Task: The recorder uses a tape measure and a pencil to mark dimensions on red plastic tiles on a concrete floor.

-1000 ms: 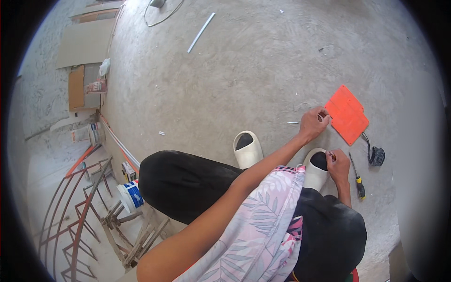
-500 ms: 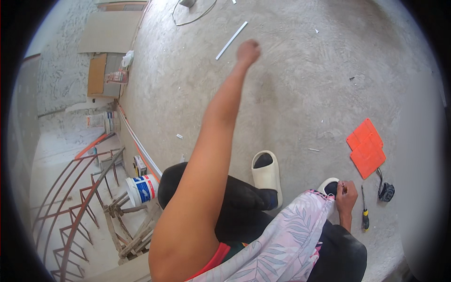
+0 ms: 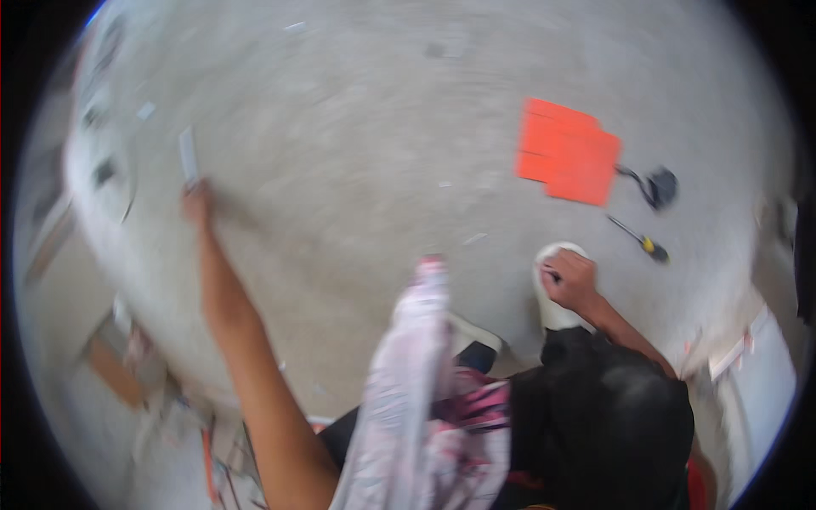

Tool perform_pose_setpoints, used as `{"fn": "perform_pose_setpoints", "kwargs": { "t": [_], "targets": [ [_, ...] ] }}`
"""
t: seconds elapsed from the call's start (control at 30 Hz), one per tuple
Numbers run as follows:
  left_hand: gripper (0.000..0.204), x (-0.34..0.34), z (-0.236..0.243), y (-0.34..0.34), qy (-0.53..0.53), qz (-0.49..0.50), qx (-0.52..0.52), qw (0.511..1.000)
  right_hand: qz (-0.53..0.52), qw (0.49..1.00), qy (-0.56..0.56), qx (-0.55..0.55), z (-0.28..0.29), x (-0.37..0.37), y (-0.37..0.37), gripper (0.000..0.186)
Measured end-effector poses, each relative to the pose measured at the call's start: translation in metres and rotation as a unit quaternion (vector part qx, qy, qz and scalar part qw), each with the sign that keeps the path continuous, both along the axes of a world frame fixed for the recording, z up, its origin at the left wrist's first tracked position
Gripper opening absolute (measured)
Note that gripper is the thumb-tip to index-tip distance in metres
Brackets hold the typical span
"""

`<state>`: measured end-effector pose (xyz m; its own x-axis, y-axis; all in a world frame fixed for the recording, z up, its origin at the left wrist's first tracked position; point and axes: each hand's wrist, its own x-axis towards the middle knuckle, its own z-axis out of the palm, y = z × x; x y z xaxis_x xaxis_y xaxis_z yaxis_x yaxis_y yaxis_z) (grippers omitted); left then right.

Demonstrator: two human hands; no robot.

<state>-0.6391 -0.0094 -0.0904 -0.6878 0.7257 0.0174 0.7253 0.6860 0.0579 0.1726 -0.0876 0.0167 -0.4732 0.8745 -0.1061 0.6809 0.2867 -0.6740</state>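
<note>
My left hand (image 3: 197, 204) reaches far out to the left, at the near end of a narrow white strip (image 3: 188, 155) on the floor. Motion blur smears its fingers, so whether they grip the strip cannot be told. Over my pale slide sandal (image 3: 557, 314), my right hand (image 3: 570, 281) is closed. Something small and dark shows at its fingers, too unclear to name. Ahead of this hand lie two overlapping orange flat pieces (image 3: 585, 166). A screwdriver (image 3: 650, 246) with a yellow and black handle and a black coiled item with a strap (image 3: 661, 187) lie beside them.
The bare concrete floor (image 3: 340, 127) carries small white scraps (image 3: 474, 239). A thin cable (image 3: 130, 191) curves at the far left. Brown cardboard (image 3: 116, 371) stands along the left side. A patterned cloth (image 3: 395, 382) hangs in front of me, and a pale board (image 3: 769, 374) is at the right.
The view has swung round, bringing the strip and my left arm to the left side. My left hand has come to the strip's end. My right hand remains closed by the sandal.
</note>
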Motion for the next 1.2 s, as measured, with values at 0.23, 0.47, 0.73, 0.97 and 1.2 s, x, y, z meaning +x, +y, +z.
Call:
{"fn": "perform_pose_setpoints", "kwargs": {
  "t": [0.23, 0.47, 0.73, 0.97, 1.2],
  "targets": [
    [0.037, 0.051, 0.041, 0.029, 0.133, 0.001, -0.128, 0.983, -0.025, 1.0, -0.002, -0.014, 0.007, 0.004, -0.001, 0.012],
    [0.037, 0.061, 0.084, 0.029, 0.17, -0.016, 0.083, 0.982, -0.05, 0.996, 0.06, -0.041, 0.002, 0.011, 0.02, 0.02],
    [0.025, 0.479, 0.106, 0.04, -0.643, -0.057, 0.135, 0.752, -0.04, 0.989, -0.128, 0.059, 0.034, 0.056, 0.145, 0.059],
    [0.016, 0.707, 0.117, -0.011, -0.808, 0.203, 0.179, 0.524, 0.029, 0.992, 0.016, -0.122, 0.041, 0.051, 0.143, 0.045],
    [0.032, 0.705, 0.086, -0.003, -0.627, 0.061, 0.144, 0.764, 0.092, 0.991, -0.089, 0.047, 0.0, 0.089, 0.153, 0.026]
  ]
}}
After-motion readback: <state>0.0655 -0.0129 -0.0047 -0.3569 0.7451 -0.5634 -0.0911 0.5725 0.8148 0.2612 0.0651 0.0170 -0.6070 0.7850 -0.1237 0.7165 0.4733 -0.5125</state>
